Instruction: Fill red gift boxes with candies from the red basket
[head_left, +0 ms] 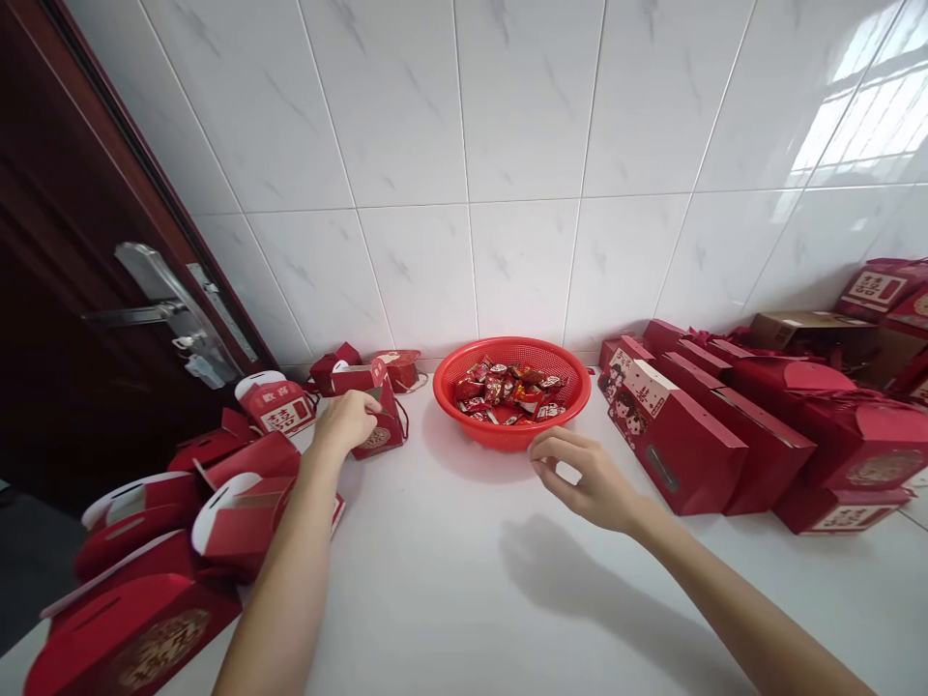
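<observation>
My left hand (349, 418) is closed at the top of a small red gift box (383, 437), which stands on the white table left of the basket. Its fingertips are partly hidden against the box, and a thin ribbon loop hangs at the box's right side. In the middle, a red plastic basket (444, 398) holds several wrapped candies (500, 389) in red and gold wrappers. Just in front of the basket's right rim, my right hand (589, 476) hovers with thumb and fingertips brought together in a curl. Nothing shows between them.
Several red gift boxes (253, 517) crowd the left side of the white table (427, 590). To the right stand rows of taller red boxes (674, 440) and an open cardboard box (812, 331). A tiled wall (522, 261) rises behind; a dark door (65, 261) is at left.
</observation>
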The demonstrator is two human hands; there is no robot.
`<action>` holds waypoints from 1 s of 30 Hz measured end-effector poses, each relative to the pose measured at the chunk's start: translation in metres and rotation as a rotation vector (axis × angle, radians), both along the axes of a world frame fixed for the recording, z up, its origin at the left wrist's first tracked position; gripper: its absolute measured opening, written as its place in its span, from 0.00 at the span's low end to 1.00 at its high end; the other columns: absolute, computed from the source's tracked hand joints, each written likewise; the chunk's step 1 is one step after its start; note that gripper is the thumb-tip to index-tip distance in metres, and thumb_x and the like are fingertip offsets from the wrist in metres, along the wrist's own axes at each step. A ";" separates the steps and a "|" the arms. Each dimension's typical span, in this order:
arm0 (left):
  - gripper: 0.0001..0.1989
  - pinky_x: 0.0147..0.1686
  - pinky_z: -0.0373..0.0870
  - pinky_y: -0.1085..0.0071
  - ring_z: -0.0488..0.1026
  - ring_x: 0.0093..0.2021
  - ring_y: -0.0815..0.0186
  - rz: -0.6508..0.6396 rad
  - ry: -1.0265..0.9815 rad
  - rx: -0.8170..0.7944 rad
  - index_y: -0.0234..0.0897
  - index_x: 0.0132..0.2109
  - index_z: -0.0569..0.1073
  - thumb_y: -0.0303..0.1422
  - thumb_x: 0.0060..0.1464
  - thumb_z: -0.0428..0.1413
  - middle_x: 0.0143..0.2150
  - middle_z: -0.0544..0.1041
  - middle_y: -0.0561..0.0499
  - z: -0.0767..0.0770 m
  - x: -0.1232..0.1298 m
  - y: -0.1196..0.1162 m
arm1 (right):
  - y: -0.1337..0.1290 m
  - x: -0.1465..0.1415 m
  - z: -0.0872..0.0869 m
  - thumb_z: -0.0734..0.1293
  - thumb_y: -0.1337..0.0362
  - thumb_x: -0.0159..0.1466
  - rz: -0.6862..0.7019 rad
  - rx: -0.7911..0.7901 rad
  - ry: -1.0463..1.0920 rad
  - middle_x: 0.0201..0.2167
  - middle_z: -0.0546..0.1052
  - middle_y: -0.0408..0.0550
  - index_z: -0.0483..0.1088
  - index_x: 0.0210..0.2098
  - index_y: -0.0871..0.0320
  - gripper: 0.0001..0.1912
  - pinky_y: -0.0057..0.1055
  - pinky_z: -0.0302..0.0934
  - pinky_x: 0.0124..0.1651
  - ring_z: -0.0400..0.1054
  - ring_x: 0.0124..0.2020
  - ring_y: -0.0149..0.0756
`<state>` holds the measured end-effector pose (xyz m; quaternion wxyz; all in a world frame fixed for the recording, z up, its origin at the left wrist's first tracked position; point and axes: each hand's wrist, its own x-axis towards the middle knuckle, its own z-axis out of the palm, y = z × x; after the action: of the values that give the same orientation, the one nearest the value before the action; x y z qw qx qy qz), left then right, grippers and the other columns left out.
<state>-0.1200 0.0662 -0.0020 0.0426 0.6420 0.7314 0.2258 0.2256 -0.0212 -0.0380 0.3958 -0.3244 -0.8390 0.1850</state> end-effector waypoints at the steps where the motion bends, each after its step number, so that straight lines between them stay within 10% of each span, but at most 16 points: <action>1: 0.07 0.38 0.72 0.56 0.79 0.40 0.44 -0.036 -0.003 -0.023 0.39 0.28 0.79 0.24 0.41 0.59 0.33 0.83 0.42 0.003 0.005 -0.004 | 0.003 -0.004 0.001 0.58 0.62 0.70 0.008 -0.024 -0.003 0.36 0.75 0.50 0.68 0.35 0.53 0.10 0.33 0.66 0.36 0.69 0.31 0.35; 8: 0.17 0.40 0.71 0.67 0.79 0.40 0.58 -0.644 0.007 -0.097 0.45 0.39 0.84 0.24 0.53 0.53 0.40 0.83 0.51 0.028 0.079 -0.066 | 0.021 -0.023 0.013 0.58 0.51 0.72 0.056 -0.213 0.027 0.33 0.74 0.45 0.69 0.54 0.54 0.19 0.28 0.59 0.32 0.65 0.30 0.32; 11: 0.20 0.35 0.67 0.71 0.76 0.37 0.63 -0.770 0.165 -0.102 0.45 0.41 0.83 0.20 0.57 0.49 0.39 0.79 0.50 0.023 0.116 -0.095 | 0.027 -0.020 0.020 0.54 0.49 0.73 0.156 -0.259 -0.081 0.26 0.69 0.42 0.72 0.44 0.57 0.22 0.27 0.55 0.31 0.60 0.27 0.30; 18: 0.15 0.31 0.62 0.71 0.74 0.36 0.64 -0.932 0.338 -0.160 0.41 0.39 0.80 0.22 0.61 0.50 0.39 0.76 0.50 -0.001 0.150 -0.119 | 0.033 0.005 0.027 0.59 0.54 0.71 0.219 -0.375 -0.367 0.20 0.64 0.40 0.65 0.25 0.58 0.21 0.26 0.49 0.25 0.53 0.21 0.27; 23: 0.21 0.31 0.61 0.69 0.73 0.32 0.65 -0.978 0.160 -0.244 0.37 0.30 0.78 0.34 0.68 0.47 0.31 0.78 0.51 0.005 0.151 -0.116 | 0.033 0.023 0.036 0.67 0.62 0.64 0.193 -0.466 -0.430 0.28 0.74 0.44 0.73 0.35 0.59 0.07 0.27 0.59 0.31 0.67 0.30 0.32; 30: 0.28 0.26 0.52 0.66 0.69 0.25 0.63 -0.900 0.290 -0.311 0.37 0.29 0.73 0.36 0.71 0.35 0.27 0.76 0.49 0.006 0.149 -0.113 | 0.030 0.027 0.038 0.70 0.62 0.61 0.072 -0.518 -0.531 0.33 0.76 0.47 0.74 0.46 0.57 0.14 0.30 0.63 0.35 0.71 0.36 0.38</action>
<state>0.0295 -0.0464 0.0040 0.1290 0.9050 0.4051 -0.0187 0.2529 0.0087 0.0001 0.0622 -0.4210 -0.8486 0.3144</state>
